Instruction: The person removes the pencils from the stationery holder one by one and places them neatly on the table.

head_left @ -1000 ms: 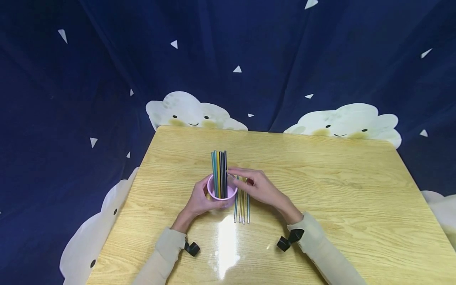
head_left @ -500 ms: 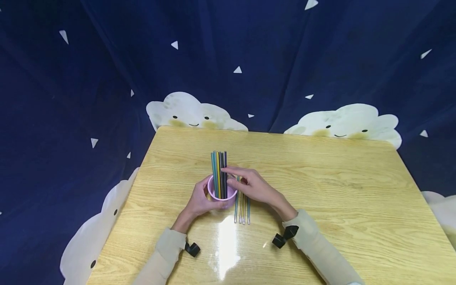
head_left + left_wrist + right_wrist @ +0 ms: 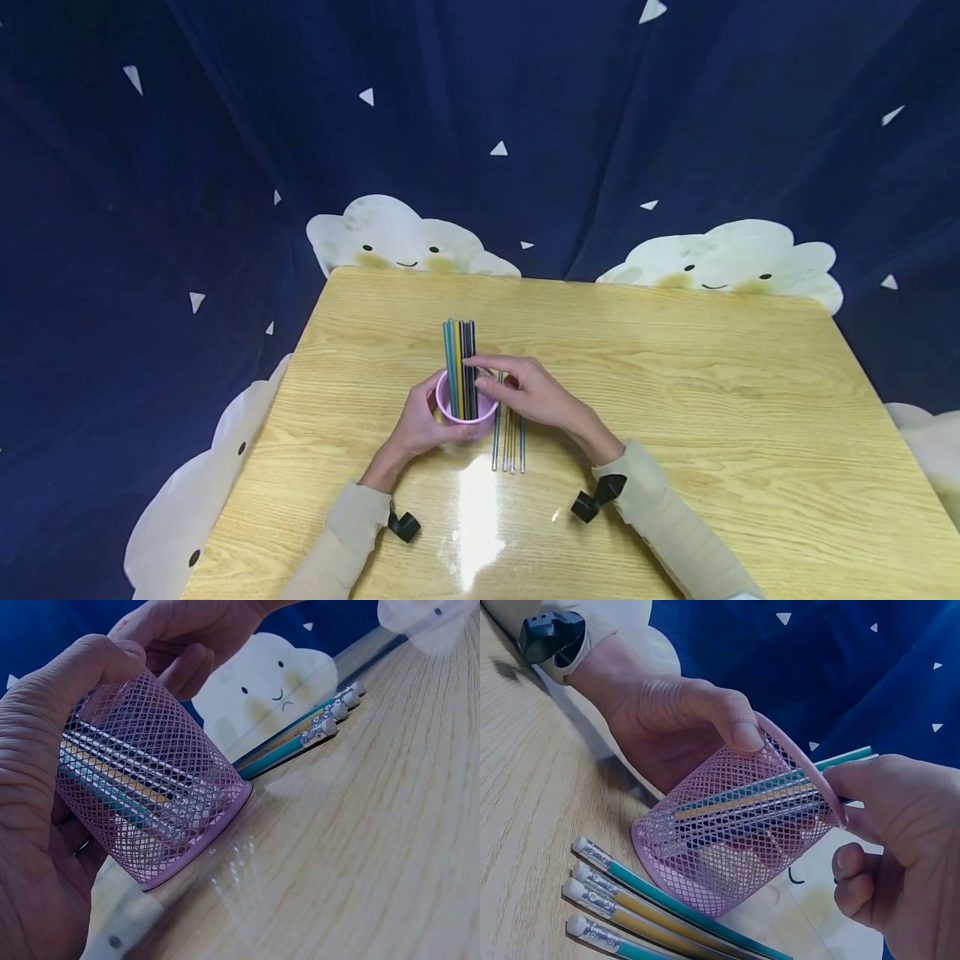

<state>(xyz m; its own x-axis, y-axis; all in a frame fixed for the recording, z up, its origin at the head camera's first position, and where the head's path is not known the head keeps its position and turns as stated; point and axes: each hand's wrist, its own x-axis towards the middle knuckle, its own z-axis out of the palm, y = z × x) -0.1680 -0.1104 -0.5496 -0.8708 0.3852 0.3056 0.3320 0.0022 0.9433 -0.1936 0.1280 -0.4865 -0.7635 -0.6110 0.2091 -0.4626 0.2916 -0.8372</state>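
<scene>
Pencils in cup touch right fingers, pinch unclear; left fingers curl round cup.

The left forearm and right forearm angle inward, the left hand curled in a grip, the right hand near it with index finger extended, thumb nearer the body, last two fingers bent.
</scene>
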